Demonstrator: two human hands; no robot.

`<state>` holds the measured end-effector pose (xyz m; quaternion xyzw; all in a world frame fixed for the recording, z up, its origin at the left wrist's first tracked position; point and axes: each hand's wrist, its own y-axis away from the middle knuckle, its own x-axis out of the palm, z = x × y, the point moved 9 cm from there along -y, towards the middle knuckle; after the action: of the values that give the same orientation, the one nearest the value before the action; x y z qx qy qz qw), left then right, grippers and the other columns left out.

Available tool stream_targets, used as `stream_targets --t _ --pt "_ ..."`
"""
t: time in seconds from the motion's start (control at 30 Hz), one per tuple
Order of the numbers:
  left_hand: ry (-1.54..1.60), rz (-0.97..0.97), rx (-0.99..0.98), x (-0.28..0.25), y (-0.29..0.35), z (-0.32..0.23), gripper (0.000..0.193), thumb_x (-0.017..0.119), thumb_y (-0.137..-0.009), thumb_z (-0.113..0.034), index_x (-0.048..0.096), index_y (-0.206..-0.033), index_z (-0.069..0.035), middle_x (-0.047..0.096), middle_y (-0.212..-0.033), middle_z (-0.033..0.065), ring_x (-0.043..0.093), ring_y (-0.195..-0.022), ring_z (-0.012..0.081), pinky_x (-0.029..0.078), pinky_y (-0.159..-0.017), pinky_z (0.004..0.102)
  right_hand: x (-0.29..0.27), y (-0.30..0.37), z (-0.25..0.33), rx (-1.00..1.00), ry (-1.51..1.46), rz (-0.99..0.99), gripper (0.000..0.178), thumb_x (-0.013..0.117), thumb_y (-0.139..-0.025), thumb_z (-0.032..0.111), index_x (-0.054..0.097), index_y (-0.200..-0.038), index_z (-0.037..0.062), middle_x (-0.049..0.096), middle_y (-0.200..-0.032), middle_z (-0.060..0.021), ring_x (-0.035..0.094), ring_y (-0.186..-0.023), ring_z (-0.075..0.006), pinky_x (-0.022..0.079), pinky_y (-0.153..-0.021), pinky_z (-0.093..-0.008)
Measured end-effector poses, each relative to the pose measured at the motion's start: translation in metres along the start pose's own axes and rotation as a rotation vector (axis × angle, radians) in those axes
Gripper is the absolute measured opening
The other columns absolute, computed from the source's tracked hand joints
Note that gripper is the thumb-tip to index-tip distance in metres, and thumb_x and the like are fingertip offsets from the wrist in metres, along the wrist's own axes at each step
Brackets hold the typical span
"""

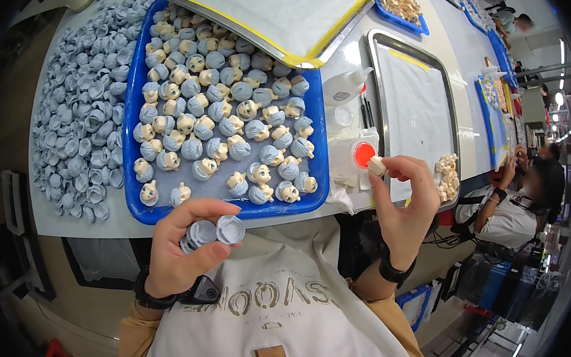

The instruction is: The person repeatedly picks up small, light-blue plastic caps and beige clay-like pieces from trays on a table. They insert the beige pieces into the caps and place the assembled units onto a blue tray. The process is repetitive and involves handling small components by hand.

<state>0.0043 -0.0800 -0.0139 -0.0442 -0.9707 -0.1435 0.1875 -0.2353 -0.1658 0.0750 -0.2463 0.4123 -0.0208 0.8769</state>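
Note:
My left hand [183, 247], in front of the blue tray, is closed around several pale blue-grey, cup-shaped pieces [231, 229]. One cup faces up at the fingertips, with others tucked behind it. Between thumb and forefinger of my right hand [405, 205] is a small cream-coloured piece [376, 165], raised over the table's front edge. Small doll heads [220, 111] with pale blue hair and cream faces fill much of the blue tray [326, 158]. At the right, loose cream-coloured pieces [448, 179] are heaped on a metal tray [412, 108] lined with white paper.
A large pile of blue-grey cups [83, 109] covers the table's left side. A yellow-taped metal tray [265, 9] overlaps the blue tray's far end. Near my right hand are a container with a red disc [364, 154] and a squeeze bottle [345, 88]. Another person [521, 204] sits farther right.

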Motion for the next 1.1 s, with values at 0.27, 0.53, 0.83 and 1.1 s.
stream_targets --t 0.27,0.53,0.83,1.1 --pt "-0.225 0.117 0.202 0.021 -0.008 -0.016 0.038 0.065 -0.080 -0.010 0.056 -0.115 0.001 0.058 -0.103 0.0068 0.053 -0.091 0.0110 0.041 -0.081 0.0244 0.014 0.011 0.045 -0.122 -0.573 0.119 0.033 0.068 -0.061 -0.008 0.061 -0.093 0.0000 0.063 -0.087 -0.0125 0.058 -0.074 -0.0219 0.047 -0.065 -0.0285" --pt "-0.039 0.034 0.119 0.021 -0.006 -0.013 0.029 0.070 -0.076 -0.007 0.059 -0.103 0.001 0.059 -0.099 0.0053 0.054 -0.086 0.0084 0.042 -0.078 0.0229 0.045 0.013 0.091 -0.302 -0.686 0.361 0.036 0.072 -0.058 -0.004 0.063 -0.093 -0.0003 0.061 -0.085 -0.0115 0.057 -0.070 -0.0208 0.044 -0.060 -0.0289" --pt "-0.163 0.084 0.190 0.017 -0.005 -0.007 0.031 0.073 -0.074 -0.007 0.060 -0.101 0.000 0.061 -0.097 0.0075 0.056 -0.086 0.0116 0.043 -0.077 0.0241 0.056 0.020 0.093 -0.321 -0.588 0.480 0.032 0.075 -0.062 0.002 0.065 -0.093 0.0012 0.062 -0.084 -0.0086 0.057 -0.069 -0.0201 0.044 -0.058 -0.0291" --pt "-0.128 0.039 0.182 0.012 -0.003 -0.008 0.032 0.071 -0.078 -0.012 0.059 -0.105 0.001 0.062 -0.094 0.0067 0.057 -0.079 0.0095 0.044 -0.067 0.0218 0.058 0.023 0.103 -0.458 -0.488 0.403 0.045 0.077 -0.063 0.020 0.064 -0.102 0.0007 0.063 -0.087 -0.0076 0.057 -0.070 -0.0196 0.044 -0.059 -0.0292"
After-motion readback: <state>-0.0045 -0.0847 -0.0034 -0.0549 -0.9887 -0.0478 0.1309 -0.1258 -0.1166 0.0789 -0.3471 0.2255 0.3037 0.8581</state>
